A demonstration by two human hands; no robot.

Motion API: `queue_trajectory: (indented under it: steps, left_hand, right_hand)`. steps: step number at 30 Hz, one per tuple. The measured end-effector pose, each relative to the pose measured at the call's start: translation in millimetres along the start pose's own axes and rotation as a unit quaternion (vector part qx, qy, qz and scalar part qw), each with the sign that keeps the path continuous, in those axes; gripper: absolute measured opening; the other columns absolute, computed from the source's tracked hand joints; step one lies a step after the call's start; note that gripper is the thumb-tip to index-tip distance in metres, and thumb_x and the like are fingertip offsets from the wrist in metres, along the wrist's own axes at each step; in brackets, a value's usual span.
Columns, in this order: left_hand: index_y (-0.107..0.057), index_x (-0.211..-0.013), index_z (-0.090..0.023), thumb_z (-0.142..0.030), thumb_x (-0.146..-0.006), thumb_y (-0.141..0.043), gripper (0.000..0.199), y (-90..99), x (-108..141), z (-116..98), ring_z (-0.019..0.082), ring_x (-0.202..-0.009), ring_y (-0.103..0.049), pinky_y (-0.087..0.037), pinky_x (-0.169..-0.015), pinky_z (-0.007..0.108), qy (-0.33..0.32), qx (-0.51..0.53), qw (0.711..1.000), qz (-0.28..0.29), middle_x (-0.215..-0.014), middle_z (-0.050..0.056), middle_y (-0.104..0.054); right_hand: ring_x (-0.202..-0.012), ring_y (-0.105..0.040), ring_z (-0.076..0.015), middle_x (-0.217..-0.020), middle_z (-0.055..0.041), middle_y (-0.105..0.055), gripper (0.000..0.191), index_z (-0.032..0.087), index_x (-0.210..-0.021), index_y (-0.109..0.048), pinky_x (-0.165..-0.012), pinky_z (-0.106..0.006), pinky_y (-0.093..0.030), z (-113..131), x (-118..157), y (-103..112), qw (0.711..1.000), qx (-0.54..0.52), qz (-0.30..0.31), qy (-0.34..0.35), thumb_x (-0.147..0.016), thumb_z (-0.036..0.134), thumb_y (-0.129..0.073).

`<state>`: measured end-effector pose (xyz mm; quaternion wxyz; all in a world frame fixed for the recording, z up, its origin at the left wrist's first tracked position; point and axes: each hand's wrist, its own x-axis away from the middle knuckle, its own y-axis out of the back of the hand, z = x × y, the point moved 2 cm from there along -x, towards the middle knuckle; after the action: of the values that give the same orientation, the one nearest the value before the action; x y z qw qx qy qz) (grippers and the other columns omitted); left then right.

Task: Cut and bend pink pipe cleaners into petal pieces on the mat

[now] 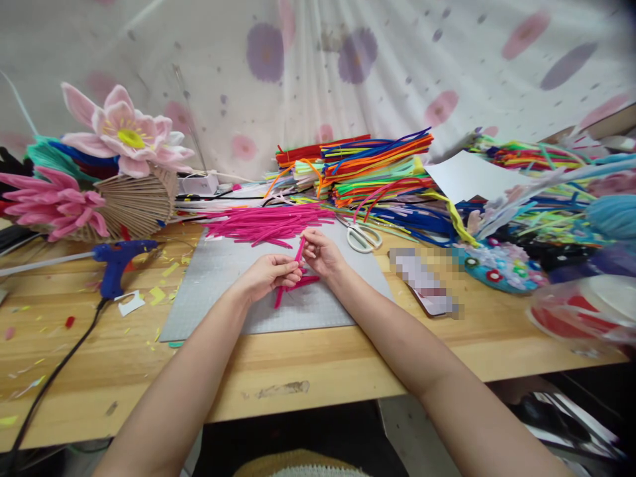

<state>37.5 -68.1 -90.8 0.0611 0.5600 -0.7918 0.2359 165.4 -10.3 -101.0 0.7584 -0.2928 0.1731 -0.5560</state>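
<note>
Magenta stem [300, 250], one, pointing away from me. Pinched: near end, my left hand [271, 275]; far end, my right hand [322, 254].

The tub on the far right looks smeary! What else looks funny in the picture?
Head view: the tub is blurred and stretched near the edge; head view: blocky squares cover a flat thing; head view: pink stems near the middle look clearer.
</note>
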Motion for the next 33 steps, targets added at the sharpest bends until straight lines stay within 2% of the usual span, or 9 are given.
queue_trajectory:
  steps: [5, 8, 13, 16, 22, 25, 28, 31, 33]
  left_hand:
    - [-0.063, -0.075, -0.012, -0.022, -0.063, -0.069, 0.017, 17.5, 1, -8, 0.007, -0.053, -0.057, -0.046, -0.052, 0.017, -0.081, -0.012, 0.992, -0.097, -0.065, 0.003, -0.064]
    - [-0.064, -0.084, -0.014, -0.035, -0.065, -0.065, 0.028, 36.7, 0, -11, 0.009, -0.051, -0.054, -0.04, -0.047, 0.02, -0.132, -0.144, 0.963, -0.186, -0.067, 0.003, -0.064]
    - [-0.065, -0.098, -0.02, -0.044, -0.075, -0.05, 0.037, 62.7, -5, -13, 0.018, -0.066, -0.057, -0.038, -0.058, 0.027, -0.156, -0.5, 0.776, -0.351, -0.073, 0.006, -0.065]
    - [-0.062, -0.101, -0.022, -0.043, -0.077, -0.049, 0.035, 69.1, -12, -12, 0.022, -0.075, -0.058, -0.036, -0.061, 0.029, -0.11, -0.572, 0.711, -0.393, -0.081, 0.008, -0.066]
    - [-0.061, -0.087, -0.024, -0.039, -0.077, -0.05, 0.021, 67.4, -19, -11, 0.02, -0.075, -0.057, -0.033, -0.059, 0.026, -0.114, -0.591, 0.695, -0.393, -0.083, 0.005, -0.064]
    - [-0.06, -0.083, -0.022, -0.034, -0.079, -0.049, 0.016, 59.9, -12, -14, 0.017, -0.076, -0.055, -0.032, -0.06, 0.025, -0.203, -0.582, 0.683, -0.393, -0.084, 0.004, -0.061]
    - [-0.06, -0.08, -0.021, -0.034, -0.082, -0.047, 0.019, 48.9, -2, -17, 0.016, -0.079, -0.054, -0.035, -0.065, 0.025, -0.289, -0.572, 0.666, -0.383, -0.085, 0.004, -0.059]
    - [-0.062, -0.08, -0.02, -0.036, -0.082, -0.046, 0.022, 39.6, 4, -18, 0.016, -0.084, -0.055, -0.037, -0.071, 0.025, -0.342, -0.552, 0.67, -0.36, -0.087, 0.005, -0.059]
    - [-0.063, -0.081, -0.02, -0.035, -0.081, -0.048, 0.022, 35.8, 6, -18, 0.016, -0.085, -0.056, -0.04, -0.073, 0.025, -0.355, -0.516, 0.695, -0.354, -0.091, 0.006, -0.06]
  right_hand:
    - [-0.039, -0.029, -0.0026, -0.047, 0.0071, -0.042, 0.02, 0.017, -0.063, -0.049, -0.036, -0.016, -0.017, 4, -3, 5, 0.996, 0.084, -0.01, 0.024, -0.056, 0.026, -0.066]
    - [-0.039, -0.03, -0.0032, -0.047, 0.0075, -0.042, 0.02, 0.017, -0.065, -0.051, -0.038, -0.017, -0.017, 2, -3, 8, 0.975, 0.221, 0.023, 0.022, -0.059, 0.031, -0.064]
    - [-0.048, -0.041, -0.0062, -0.051, 0.0047, -0.048, 0.024, 0.015, -0.059, -0.055, -0.049, -0.02, -0.03, -8, 0, 6, 0.906, 0.405, 0.114, 0.036, -0.058, 0.036, -0.066]
    - [-0.049, -0.041, -0.0075, -0.048, 0.0033, -0.046, 0.038, 0.015, -0.053, -0.054, -0.052, -0.022, -0.031, -10, -2, 7, 0.875, 0.467, 0.106, 0.07, -0.069, 0.05, -0.055]
    - [-0.053, -0.04, -0.0098, -0.052, 0.0034, -0.041, 0.043, 0.018, -0.058, -0.05, -0.055, -0.023, -0.031, -2, -10, 24, 0.849, 0.494, -0.094, 0.159, -0.08, 0.053, -0.038]
    - [-0.062, -0.045, -0.0123, -0.068, 0.0015, -0.051, 0.026, 0.019, -0.092, -0.056, -0.06, -0.024, -0.033, 4, -4, 23, 0.784, 0.569, -0.123, 0.217, -0.077, 0.04, -0.05]
    - [-0.075, -0.049, -0.0166, -0.082, -0.0036, -0.056, 0.039, 0.021, -0.115, -0.05, -0.067, -0.028, -0.035, 10, 4, 15, 0.693, 0.663, -0.099, 0.267, -0.077, 0.03, -0.053]
    - [-0.082, -0.05, -0.0189, -0.085, -0.0068, -0.057, 0.022, 0.019, -0.096, -0.06, -0.071, -0.03, -0.035, 15, 7, 10, 0.648, 0.702, -0.087, 0.281, -0.081, 0.029, -0.048]
    - [-0.08, -0.05, -0.0184, -0.081, -0.0064, -0.057, 0.019, 0.019, -0.078, -0.062, -0.07, -0.029, -0.034, 19, 7, 8, 0.666, 0.684, -0.097, 0.282, -0.081, 0.031, -0.047]
